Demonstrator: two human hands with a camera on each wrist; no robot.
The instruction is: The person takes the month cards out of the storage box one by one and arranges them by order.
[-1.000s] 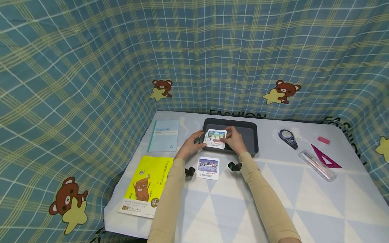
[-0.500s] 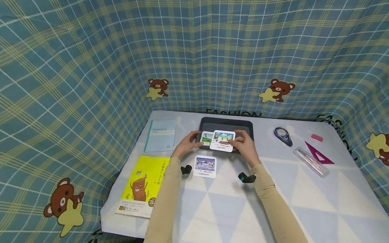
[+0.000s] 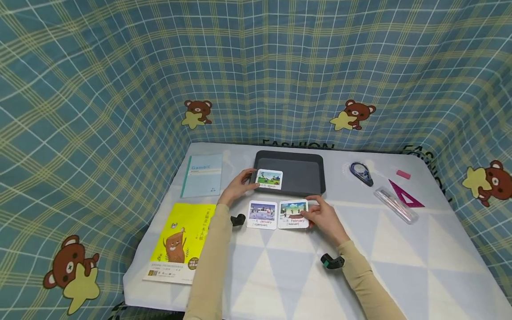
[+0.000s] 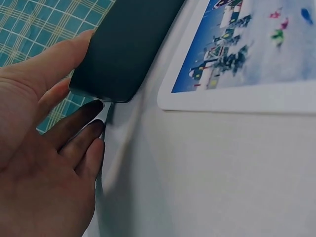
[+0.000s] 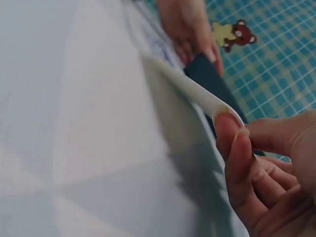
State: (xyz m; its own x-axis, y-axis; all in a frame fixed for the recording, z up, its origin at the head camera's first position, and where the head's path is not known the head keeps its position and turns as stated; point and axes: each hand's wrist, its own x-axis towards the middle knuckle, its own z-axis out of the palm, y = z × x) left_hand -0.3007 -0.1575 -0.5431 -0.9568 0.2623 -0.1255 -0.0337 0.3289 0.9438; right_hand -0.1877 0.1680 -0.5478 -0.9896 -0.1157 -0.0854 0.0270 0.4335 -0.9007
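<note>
In the head view, my right hand (image 3: 327, 219) pinches the right edge of the February card (image 3: 294, 212) between thumb and fingers. The right wrist view shows this card (image 5: 195, 91) edge-on, tilted above the cloth. Directly left of it, the January card (image 3: 262, 214) lies flat on the table. My left hand (image 3: 238, 186) grips the front left corner of the dark grey tray (image 3: 304, 171); in the left wrist view the thumb is against the tray's wall (image 4: 123, 54) and other fingers are below. A March card (image 3: 269, 178) sits in the tray's front left corner, beside my left thumb.
Left of the tray lie a light blue notebook (image 3: 202, 175) and a yellow book (image 3: 180, 240). To the right are a correction tape (image 3: 361, 173), a pink eraser (image 3: 403, 174), a magenta set square (image 3: 406, 194) and a clear pencil case (image 3: 396, 204). A plaid curtain (image 3: 256, 80) encloses the table.
My right hand has lifted the February card off the March card and brought it out of the tray, toward me, beside the January card. My left hand has stayed at the tray's corner.
</note>
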